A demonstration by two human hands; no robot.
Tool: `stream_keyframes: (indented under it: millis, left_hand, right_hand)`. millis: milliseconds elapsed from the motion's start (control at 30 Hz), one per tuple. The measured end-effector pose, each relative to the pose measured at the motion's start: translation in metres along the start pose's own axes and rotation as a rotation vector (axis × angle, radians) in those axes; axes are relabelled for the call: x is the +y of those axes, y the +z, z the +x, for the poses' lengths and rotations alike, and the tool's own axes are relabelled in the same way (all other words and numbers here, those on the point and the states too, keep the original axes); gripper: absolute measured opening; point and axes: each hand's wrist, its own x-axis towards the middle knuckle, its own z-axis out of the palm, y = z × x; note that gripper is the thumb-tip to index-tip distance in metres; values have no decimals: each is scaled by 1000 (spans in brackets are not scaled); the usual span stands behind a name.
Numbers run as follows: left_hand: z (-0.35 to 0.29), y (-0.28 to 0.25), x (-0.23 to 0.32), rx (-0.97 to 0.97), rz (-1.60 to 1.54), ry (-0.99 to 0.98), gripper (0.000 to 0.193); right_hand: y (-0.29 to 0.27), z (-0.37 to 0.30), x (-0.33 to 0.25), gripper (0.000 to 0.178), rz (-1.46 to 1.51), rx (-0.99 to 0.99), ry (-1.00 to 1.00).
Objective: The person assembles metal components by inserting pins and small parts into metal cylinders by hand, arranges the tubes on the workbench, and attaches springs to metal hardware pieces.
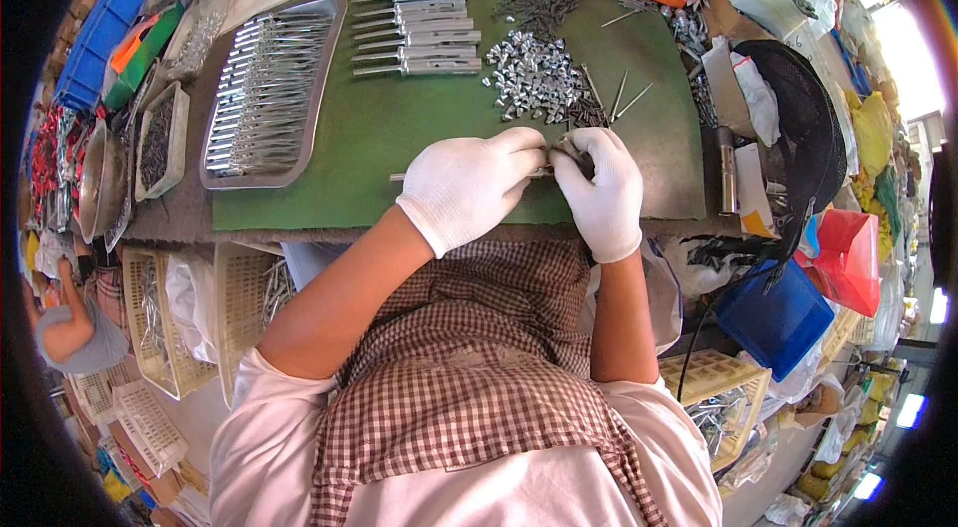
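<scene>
Both my hands wear white knit gloves and meet at the front of the green mat (309, 211). My left hand (459, 186) is closed round a slim metal rod (397, 177), whose thin end pokes out to the left of the glove. At the rod's other end my right hand (607, 190) pinches with thumb and fingers; what lies in that pinch is mostly hidden. Just beyond the fingertips lies a heap of small silver metal pieces (539, 78), with dark pins (589, 111) at its near right edge.
A metal tray (327, 78) of slender metal parts stands on the left. Similar larger parts (419, 33) lie in a row at mid-back. Behind the silver heap is a pile of dark screws (537, 6). A black mesh bag (798, 118) hangs at right; plastic crates (165, 327) stand below the table.
</scene>
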Motion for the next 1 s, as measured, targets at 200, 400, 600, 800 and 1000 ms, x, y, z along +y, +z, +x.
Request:
stream_keyframes:
  millis: [200,400,600,800,1000]
  left_hand:
    - [3,3,1,40,-43,-13,16]
    - [3,4,1,59,-39,-26,16]
    - [6,1,1,-13,-23,-69,21]
    - [6,5,4,32,11,-115,24]
    - [2,2,8,45,48,-149,25]
  right_hand:
    - [3,2,2,16,65,-9,56]
    - [-1,1,-1,16,286,10,257]
    - [-18,3,0,14,128,-121,201]
    - [-15,-2,-7,15,-282,-113,-76]
    - [-15,-1,-12,10,-245,-157,-55]
